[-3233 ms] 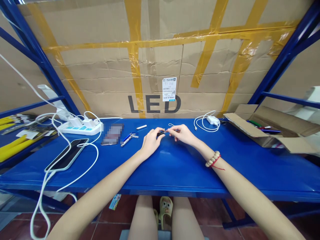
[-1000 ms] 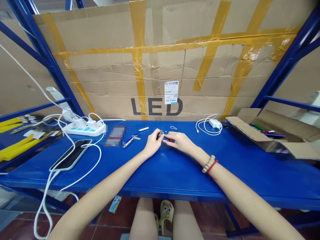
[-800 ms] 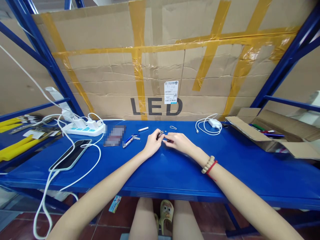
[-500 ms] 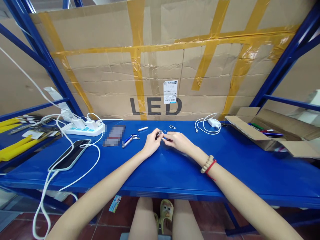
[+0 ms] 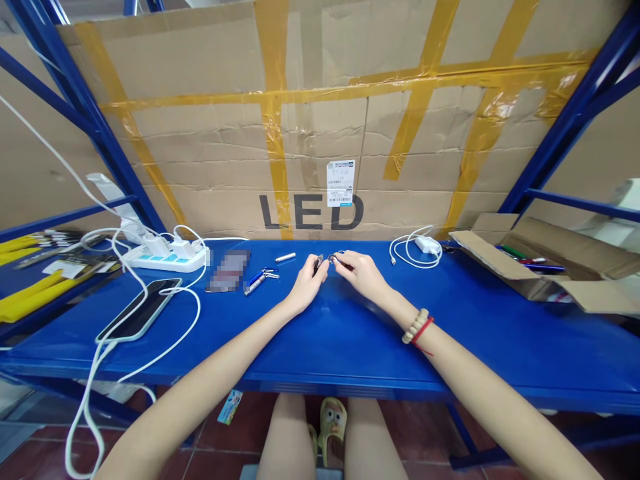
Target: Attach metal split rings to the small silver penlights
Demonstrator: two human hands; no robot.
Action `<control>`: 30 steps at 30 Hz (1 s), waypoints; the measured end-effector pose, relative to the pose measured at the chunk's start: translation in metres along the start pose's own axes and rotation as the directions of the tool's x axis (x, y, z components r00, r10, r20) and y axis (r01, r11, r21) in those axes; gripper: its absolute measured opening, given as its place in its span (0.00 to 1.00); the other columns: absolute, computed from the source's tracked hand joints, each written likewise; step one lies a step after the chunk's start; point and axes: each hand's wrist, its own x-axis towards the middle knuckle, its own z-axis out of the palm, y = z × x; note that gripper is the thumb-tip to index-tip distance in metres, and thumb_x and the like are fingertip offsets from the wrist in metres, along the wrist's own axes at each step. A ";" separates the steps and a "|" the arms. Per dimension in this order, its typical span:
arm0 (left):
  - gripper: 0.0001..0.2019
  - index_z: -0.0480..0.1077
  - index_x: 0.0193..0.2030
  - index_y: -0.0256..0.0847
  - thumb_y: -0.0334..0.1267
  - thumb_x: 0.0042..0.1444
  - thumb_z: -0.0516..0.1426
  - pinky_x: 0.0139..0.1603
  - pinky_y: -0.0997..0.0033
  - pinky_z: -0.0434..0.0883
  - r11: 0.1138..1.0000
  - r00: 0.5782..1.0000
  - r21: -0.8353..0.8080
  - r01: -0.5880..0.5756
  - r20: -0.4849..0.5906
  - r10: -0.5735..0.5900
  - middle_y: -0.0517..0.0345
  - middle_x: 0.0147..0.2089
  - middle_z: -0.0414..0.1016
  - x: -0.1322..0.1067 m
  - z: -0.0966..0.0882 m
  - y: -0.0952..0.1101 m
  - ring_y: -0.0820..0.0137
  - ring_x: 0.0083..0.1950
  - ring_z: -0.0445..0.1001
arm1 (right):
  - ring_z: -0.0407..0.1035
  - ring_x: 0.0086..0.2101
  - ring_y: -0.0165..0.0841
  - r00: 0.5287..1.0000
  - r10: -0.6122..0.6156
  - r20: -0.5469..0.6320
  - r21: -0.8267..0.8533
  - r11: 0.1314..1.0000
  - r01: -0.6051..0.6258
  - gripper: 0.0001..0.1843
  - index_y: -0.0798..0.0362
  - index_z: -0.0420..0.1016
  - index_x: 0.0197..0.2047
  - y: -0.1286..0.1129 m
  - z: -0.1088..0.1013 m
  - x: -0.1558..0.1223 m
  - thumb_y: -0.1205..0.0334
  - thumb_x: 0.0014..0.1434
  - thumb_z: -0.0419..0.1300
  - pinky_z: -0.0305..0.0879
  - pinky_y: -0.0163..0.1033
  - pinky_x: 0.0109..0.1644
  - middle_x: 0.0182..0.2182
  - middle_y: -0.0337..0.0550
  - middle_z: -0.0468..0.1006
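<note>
Over the blue tabletop (image 5: 330, 340), my left hand (image 5: 306, 285) pinches a small dark and metallic piece (image 5: 319, 261), mostly covered by the fingers. Close to it on the right, my right hand (image 5: 364, 275) has its thumb and forefinger closed on a small metal ring (image 5: 331, 258) between the two hands. Whether the ring is joined to the left hand's piece, I cannot tell. Left of the hands lie a silver tube (image 5: 285, 257) and a blue and silver pen-like piece with metal parts (image 5: 261, 280).
On the left are a blurred-out packet (image 5: 229, 271), a phone (image 5: 139, 310) and a power strip (image 5: 167, 261) with loose white cables. At the right sit a white charger (image 5: 428, 247) and an open cardboard box (image 5: 520, 270) holding pens. A large carton (image 5: 215, 167) stands behind.
My right hand has shifted slightly up and away from my left, and a ring now shows between the fingertips. The small loop behind on the table is now mostly covered by my right hand.
</note>
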 end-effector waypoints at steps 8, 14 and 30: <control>0.09 0.61 0.39 0.42 0.43 0.62 0.44 0.38 0.75 0.62 0.997 0.993 0.052 -0.063 0.098 0.058 0.64 0.26 0.67 -0.002 0.002 0.000 0.74 0.31 0.66 | 0.64 0.29 0.30 0.995 0.012 -0.100 0.050 0.999 -0.007 0.20 0.54 0.72 0.38 -0.002 -0.002 -0.001 0.53 0.65 0.43 0.58 0.33 0.35 0.28 0.43 0.68; 0.11 0.62 0.36 0.42 0.42 0.61 0.44 0.39 0.76 0.63 0.988 0.990 0.117 -0.100 0.111 0.087 0.63 0.27 0.68 -0.002 0.001 0.002 0.73 0.32 0.67 | 0.65 0.31 0.31 0.998 -0.021 -0.066 0.107 0.994 0.028 0.20 0.55 0.71 0.38 -0.003 -0.002 -0.001 0.54 0.66 0.42 0.60 0.34 0.37 0.29 0.44 0.69; 0.11 0.62 0.40 0.41 0.42 0.62 0.42 0.37 0.75 0.62 0.981 0.997 0.183 -0.064 0.058 0.054 0.64 0.25 0.65 -0.001 -0.003 0.004 0.74 0.31 0.66 | 0.66 0.33 0.32 0.998 -0.055 -0.037 0.081 0.995 0.058 0.17 0.55 0.72 0.37 -0.001 -0.001 0.001 0.58 0.65 0.44 0.62 0.36 0.41 0.31 0.45 0.72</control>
